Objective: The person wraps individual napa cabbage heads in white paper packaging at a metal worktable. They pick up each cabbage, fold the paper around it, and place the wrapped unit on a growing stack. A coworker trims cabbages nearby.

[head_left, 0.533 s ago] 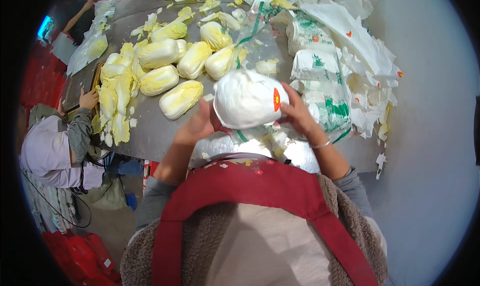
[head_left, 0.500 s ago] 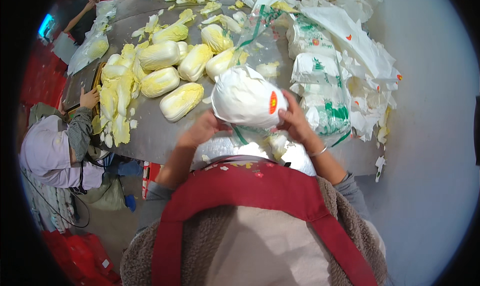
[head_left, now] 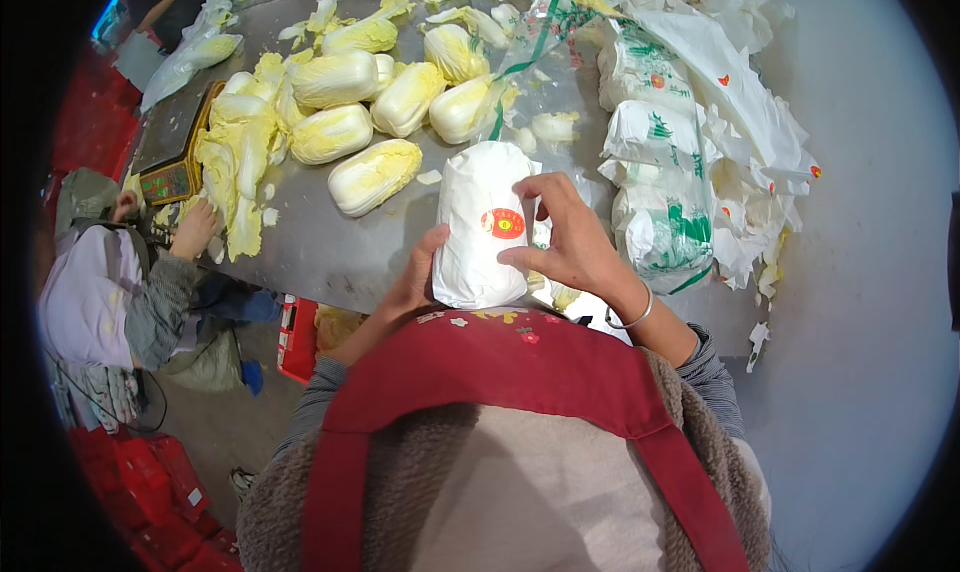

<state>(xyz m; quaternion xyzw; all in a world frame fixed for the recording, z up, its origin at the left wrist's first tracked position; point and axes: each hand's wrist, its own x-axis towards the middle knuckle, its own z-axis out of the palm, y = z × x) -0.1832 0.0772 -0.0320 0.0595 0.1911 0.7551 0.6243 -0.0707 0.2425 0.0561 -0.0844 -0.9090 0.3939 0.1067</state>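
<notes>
A napa cabbage wrapped in white paper (head_left: 468, 237), with a red and yellow emblem on it, stands lengthwise over the table's near edge, close to my apron. My left hand (head_left: 418, 269) is closed along its left side. On the right side, my right hand (head_left: 575, 234) grips it, with bent index finger near the top and thumb by the emblem; the other fingers are partly hidden. Several bare napa cabbages (head_left: 374, 178) lie beyond to the left. To the right, a clear plastic bag with green print (head_left: 655, 137) holds a row of paper-wrapped heads.
Loose yellow leaves (head_left: 238, 162) are heaped at the table's left, beside a scale (head_left: 172, 182). A co-worker's hand (head_left: 196, 230) is at that heap. White paper sheets (head_left: 745, 112) cover the right edge. Below the table stands a red crate (head_left: 297, 340).
The wrapped cabbage has turned from lying crosswise to pointing away from me, its emblem now facing up. My right hand has shifted onto its upper right side. The co-worker's hand moved nearer.
</notes>
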